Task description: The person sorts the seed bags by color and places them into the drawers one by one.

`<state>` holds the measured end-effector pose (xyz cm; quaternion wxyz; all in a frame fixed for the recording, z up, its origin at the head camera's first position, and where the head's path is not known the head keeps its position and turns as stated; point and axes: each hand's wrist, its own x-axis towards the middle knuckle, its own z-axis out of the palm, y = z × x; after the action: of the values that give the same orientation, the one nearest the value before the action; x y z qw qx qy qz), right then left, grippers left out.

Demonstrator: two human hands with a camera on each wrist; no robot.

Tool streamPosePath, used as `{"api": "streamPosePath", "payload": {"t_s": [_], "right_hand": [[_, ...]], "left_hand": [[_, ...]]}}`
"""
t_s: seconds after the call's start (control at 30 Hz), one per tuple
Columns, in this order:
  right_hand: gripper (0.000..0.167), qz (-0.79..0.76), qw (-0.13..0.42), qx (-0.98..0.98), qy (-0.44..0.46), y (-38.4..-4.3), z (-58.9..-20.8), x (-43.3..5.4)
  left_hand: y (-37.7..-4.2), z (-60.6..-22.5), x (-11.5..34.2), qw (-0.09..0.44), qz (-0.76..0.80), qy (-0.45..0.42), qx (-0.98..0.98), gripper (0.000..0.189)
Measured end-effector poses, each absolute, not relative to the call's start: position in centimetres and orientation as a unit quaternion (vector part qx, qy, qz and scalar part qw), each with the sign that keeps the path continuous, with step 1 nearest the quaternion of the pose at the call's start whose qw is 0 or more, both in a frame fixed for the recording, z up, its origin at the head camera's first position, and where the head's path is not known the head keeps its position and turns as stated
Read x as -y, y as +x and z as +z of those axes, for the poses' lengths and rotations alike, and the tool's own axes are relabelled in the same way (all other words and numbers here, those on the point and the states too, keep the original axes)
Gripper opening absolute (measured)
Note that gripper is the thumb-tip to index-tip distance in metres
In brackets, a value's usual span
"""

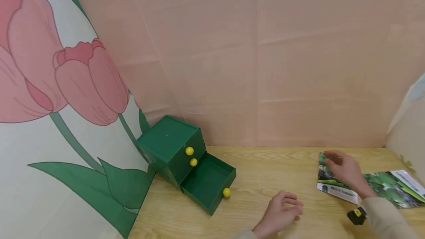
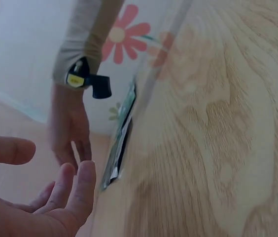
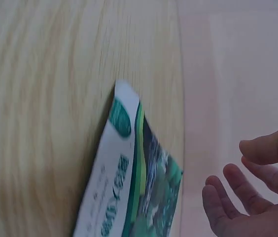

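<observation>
A green and white printed packet [image 1: 368,185] lies flat on the wooden table [image 1: 265,172] at the right. My right hand [image 1: 343,170] hovers over its left end, fingers relaxed and spread, holding nothing; the right wrist view shows the packet [image 3: 134,187] beneath the loosely bent fingers [image 3: 242,190]. My left hand [image 1: 282,213] rests open near the table's front edge, between the packet and a green drawer box [image 1: 172,150]. The box has yellow knobs, and its bottom drawer [image 1: 207,183] is pulled out and looks empty. In the left wrist view my left hand [image 2: 40,195] is open, palm showing.
A large panel printed with pink tulips [image 1: 59,95] leans at the left, touching the drawer box. A pink backdrop [image 1: 265,58] closes the back. A pale panel [image 1: 408,124] stands at the right edge. Bare wood lies between the drawer and the packet.
</observation>
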<state>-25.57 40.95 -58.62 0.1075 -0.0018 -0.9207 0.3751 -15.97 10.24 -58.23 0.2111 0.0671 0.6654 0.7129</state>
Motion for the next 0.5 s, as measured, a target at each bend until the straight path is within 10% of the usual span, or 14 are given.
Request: {"api": "streamPosePath", "payload": {"t_s": [0.5], "right_hand": [[0.044,0.303,0.089,0.949,0.011,-28.3,-59.5,-44.2]], "left_hand": [[-14.8,-58.8,-14.3,0.206,0.727,0.023,-0.655,0.03]]}}
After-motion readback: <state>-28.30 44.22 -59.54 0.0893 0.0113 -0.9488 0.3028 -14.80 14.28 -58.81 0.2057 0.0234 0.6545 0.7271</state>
